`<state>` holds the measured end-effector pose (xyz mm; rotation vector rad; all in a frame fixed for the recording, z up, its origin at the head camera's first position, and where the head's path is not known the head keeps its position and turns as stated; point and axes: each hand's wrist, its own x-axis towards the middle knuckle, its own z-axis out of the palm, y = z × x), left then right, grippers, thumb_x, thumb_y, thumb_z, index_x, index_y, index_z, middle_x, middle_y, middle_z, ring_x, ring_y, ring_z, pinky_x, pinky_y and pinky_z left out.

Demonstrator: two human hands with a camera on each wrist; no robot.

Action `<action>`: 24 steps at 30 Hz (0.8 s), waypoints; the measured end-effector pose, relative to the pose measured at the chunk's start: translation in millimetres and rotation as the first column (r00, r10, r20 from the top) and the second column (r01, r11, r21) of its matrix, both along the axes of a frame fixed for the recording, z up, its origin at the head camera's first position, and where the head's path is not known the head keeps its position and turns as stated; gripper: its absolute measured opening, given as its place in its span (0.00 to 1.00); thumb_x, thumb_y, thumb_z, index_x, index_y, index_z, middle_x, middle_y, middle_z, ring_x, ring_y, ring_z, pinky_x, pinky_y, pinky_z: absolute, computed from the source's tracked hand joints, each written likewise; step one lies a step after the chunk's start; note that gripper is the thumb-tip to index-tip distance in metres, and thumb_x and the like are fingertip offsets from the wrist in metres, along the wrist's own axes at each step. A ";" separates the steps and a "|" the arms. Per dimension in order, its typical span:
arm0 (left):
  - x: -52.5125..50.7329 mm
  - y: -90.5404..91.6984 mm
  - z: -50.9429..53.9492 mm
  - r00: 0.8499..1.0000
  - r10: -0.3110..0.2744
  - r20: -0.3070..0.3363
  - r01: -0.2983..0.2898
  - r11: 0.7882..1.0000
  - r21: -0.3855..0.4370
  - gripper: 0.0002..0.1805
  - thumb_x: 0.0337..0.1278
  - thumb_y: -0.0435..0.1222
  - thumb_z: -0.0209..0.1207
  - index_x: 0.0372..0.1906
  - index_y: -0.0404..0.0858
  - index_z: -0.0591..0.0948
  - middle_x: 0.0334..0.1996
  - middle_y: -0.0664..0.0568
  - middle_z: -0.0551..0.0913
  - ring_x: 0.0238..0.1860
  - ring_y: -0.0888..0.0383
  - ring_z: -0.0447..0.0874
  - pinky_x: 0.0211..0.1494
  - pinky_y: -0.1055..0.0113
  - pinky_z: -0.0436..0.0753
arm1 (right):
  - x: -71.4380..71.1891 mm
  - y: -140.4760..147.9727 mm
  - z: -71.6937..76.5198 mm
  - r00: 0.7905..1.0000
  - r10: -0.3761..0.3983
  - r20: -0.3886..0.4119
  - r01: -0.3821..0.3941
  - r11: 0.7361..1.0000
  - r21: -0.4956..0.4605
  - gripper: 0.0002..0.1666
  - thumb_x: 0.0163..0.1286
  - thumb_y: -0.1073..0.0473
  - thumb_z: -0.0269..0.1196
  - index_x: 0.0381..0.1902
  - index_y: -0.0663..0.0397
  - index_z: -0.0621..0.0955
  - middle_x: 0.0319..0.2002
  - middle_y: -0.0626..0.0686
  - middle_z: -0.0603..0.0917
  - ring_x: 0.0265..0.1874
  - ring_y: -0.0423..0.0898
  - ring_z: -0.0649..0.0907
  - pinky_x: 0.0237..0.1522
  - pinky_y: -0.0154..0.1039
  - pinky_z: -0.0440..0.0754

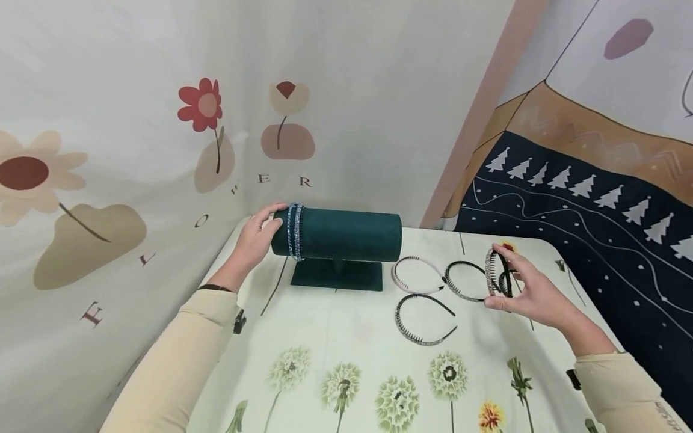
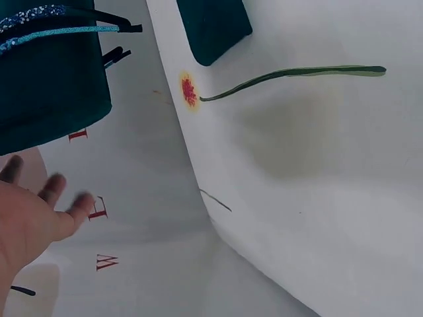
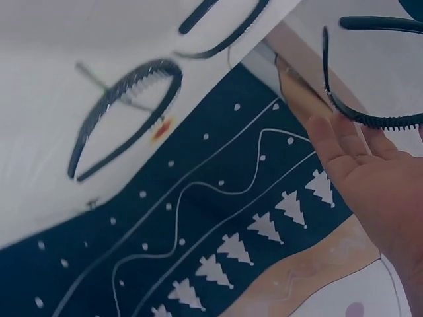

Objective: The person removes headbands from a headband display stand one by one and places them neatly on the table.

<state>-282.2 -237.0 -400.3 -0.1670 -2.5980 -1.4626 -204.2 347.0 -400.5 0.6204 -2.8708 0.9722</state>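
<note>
My right hand [image 1: 533, 294] pinches a toothed headband [image 1: 490, 273] between thumb and fingers, above the table's right side; its band is dark with a pale, glittery outer face. At the left end of a dark green cylindrical stand [image 1: 352, 234], my left hand [image 1: 254, 240] rests with loosely bent fingers. Two blue glittery headbands [image 1: 295, 231] sit around the stand near those fingers. On the table lie a pale pink headband [image 1: 394, 275] and dark ones, one [image 1: 399, 322] nearest the front. Another dark headband [image 3: 125, 99] shows below my right hand in the right wrist view.
The stand's flat base [image 1: 335, 276] rests on the flower-printed table cover [image 1: 368, 325]. A pale printed curtain [image 1: 357, 120] hangs behind and to the left. A dark tree-patterned cloth [image 1: 585, 228] borders the right side.
</note>
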 end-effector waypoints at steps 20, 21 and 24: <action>-9.0 7.3 -19.6 0.981 0.100 -0.165 -0.126 0.981 -0.150 0.29 0.86 0.55 0.38 0.80 0.55 0.71 0.89 0.47 0.47 0.85 0.31 0.18 0.75 0.22 0.16 | -1.8 -3.7 -51.6 0.997 0.067 0.034 -0.075 0.869 0.490 0.75 0.42 0.31 0.86 0.83 0.47 0.64 0.76 0.72 0.71 0.68 0.79 0.75 0.61 0.74 0.78; -9.1 7.4 -20.4 0.981 0.099 -0.169 -0.125 0.980 -0.154 0.29 0.86 0.55 0.38 0.80 0.55 0.70 0.89 0.47 0.46 0.85 0.31 0.18 0.75 0.22 0.16 | -1.0 -4.4 -53.8 0.997 0.067 0.037 -0.076 0.867 0.493 0.76 0.41 0.30 0.86 0.83 0.48 0.65 0.75 0.72 0.71 0.68 0.79 0.75 0.61 0.74 0.77; -9.5 7.0 -23.2 0.982 0.089 -0.168 -0.116 0.981 -0.155 0.29 0.87 0.56 0.37 0.81 0.54 0.69 0.89 0.47 0.46 0.85 0.31 0.18 0.76 0.23 0.17 | 1.1 -6.0 -58.9 0.997 0.054 0.048 -0.071 0.859 0.507 0.77 0.38 0.30 0.86 0.83 0.47 0.66 0.75 0.71 0.72 0.68 0.78 0.75 0.63 0.76 0.76</action>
